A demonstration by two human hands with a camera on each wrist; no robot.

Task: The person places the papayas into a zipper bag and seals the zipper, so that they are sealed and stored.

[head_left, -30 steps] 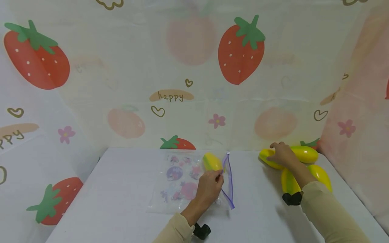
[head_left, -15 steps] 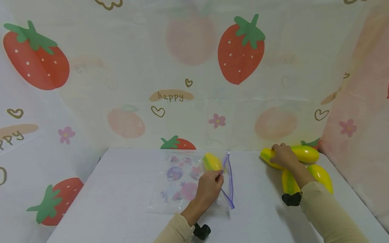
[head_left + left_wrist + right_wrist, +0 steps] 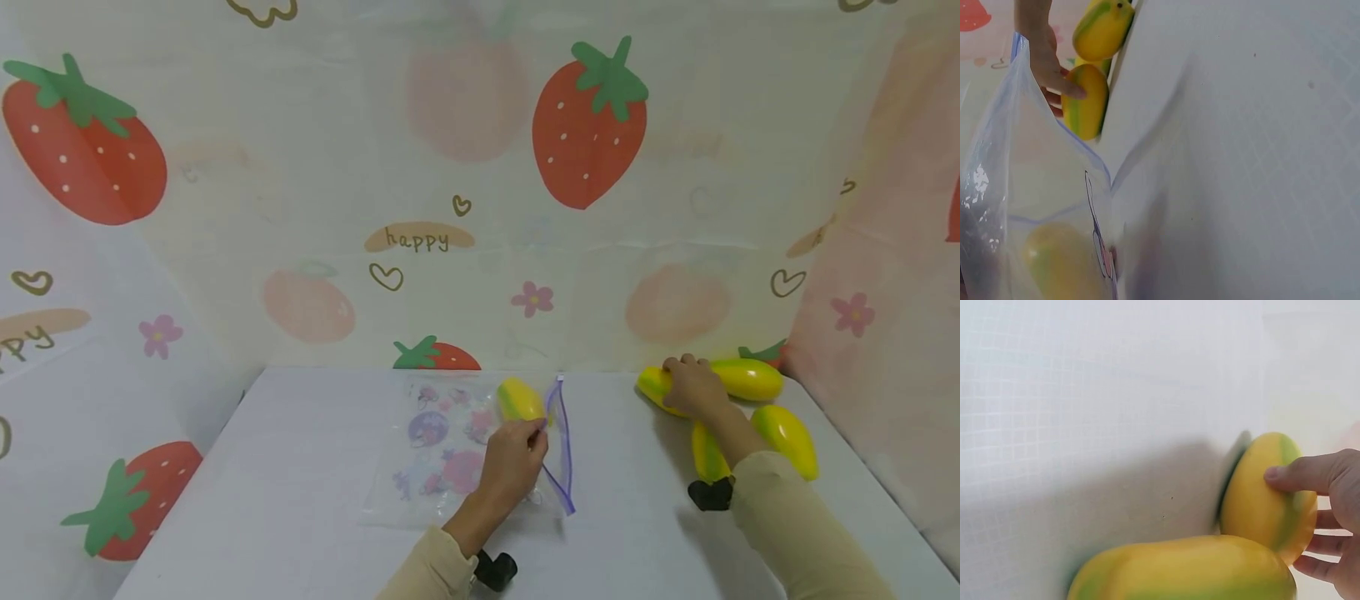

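A clear zip bag (image 3: 384, 500) with pink and purple prints and a purple zip (image 3: 568, 467) lies on the table, its mouth facing right. My left hand (image 3: 512, 462) pinches the bag near the mouth. Inside the bag sits one yellow-green mango (image 3: 520, 398), seen through the plastic in the left wrist view too. At the back right, my right hand (image 3: 697, 390) grips another mango (image 3: 1257, 494), thumb on one side and fingers on the other. That mango rests on the table near the others. The left fingertips are partly hidden in the head view.
Around the right forearm lie more mangoes: one at the back (image 3: 750, 381), one at the right (image 3: 786, 442), and one partly behind the wrist (image 3: 707, 454). A patterned curtain (image 3: 450, 308) hangs behind the white table (image 3: 315, 467), whose far edge is close to the right hand.
The right hand's thumb and fingers have settled slightly on the mango. The left hand and the bag hold their place; the head view has shifted a little.
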